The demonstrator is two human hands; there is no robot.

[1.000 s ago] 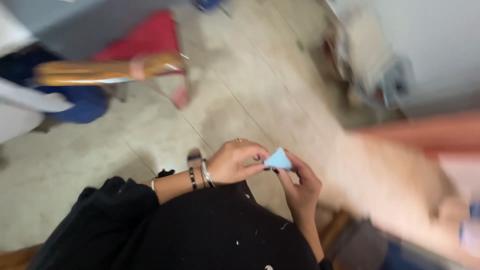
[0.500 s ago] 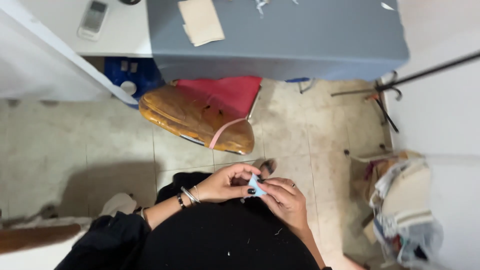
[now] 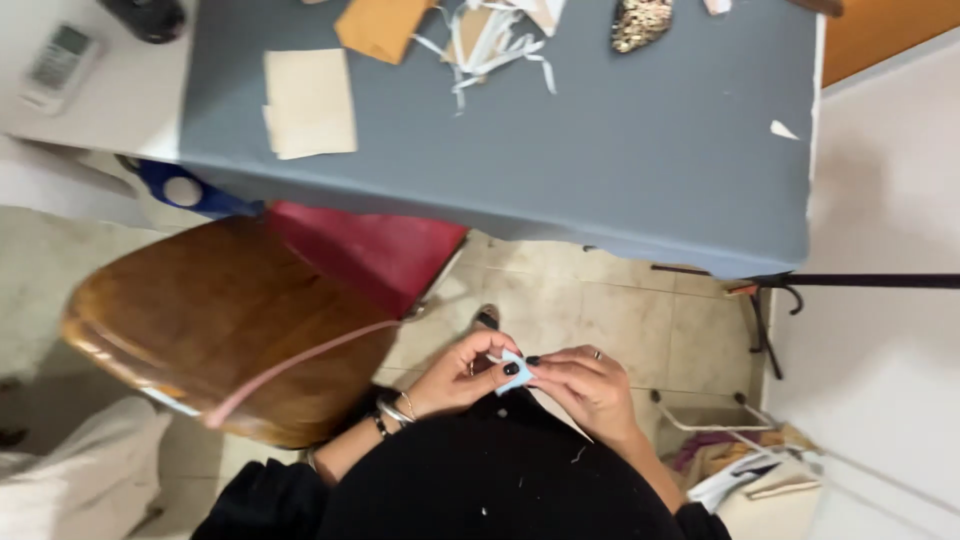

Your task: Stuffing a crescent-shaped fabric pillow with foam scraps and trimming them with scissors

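1. Head view: both hands meet low in the middle, above the person's lap in black cloth (image 3: 500, 480).
2. The left hand (image 3: 462, 372) has its fingers curled in, with thumb and forefinger pinched on the left edge of a small pale blue scrap (image 3: 516, 371). Bangles (image 3: 392, 412) sit on that wrist.
3. The right hand (image 3: 588, 385) is likewise curled, its fingertips (image 3: 532, 366) pressed on the right side of the scrap, so both hands grip it between them. A ring shows on one finger.
4. The scrap is held over the tiled floor (image 3: 610, 320), just near of the table's front edge; most of it is hidden by the fingers.
5. To the left stands a brown wooden chair (image 3: 215, 325) with a pink strap (image 3: 300, 365) lying across its seat. A red cushion (image 3: 370, 250) lies just beyond it, partly under the table.
6. The far part of the view is a grey table (image 3: 600, 140). On it lie a cream paper sheet (image 3: 308, 102), a tan piece (image 3: 382, 25), white paper strips (image 3: 490, 45) and a glittery piece (image 3: 640, 22).
7. At far left, a remote (image 3: 58, 62) lies on a white surface (image 3: 110, 100).
8. Low right, a heap of cloth and papers (image 3: 745, 470) lies by a white wall (image 3: 880, 300).
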